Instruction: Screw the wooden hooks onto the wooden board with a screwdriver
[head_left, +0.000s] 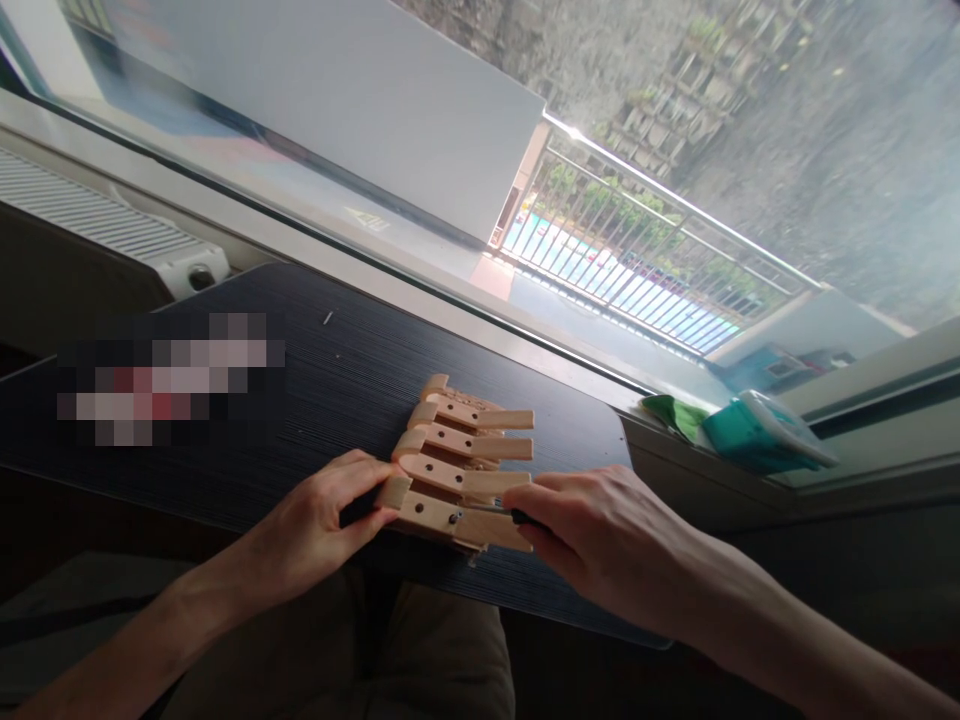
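Note:
A light wooden assembly [442,468] lies near the front edge of the dark table. Several parallel slats with dark round holes make it up, each with a curved block at its left end. My left hand [330,515] pinches the block of the nearest slat between thumb and fingers. From the right, my right hand [592,520] closes around a thin tool with a dark handle [519,517]; the fingers hide most of it. The tool's thin shaft seems to reach along the nearest slat to a small metal piece [454,517] at a hole. Its exact kind cannot be made out.
The dark table [315,400] stands against a window sill. A blurred-out item [161,380] lies on its left, and a small white stick [328,318] near the back. A teal container [761,435] and green cloth [675,415] sit right; a radiator [112,220] stands left.

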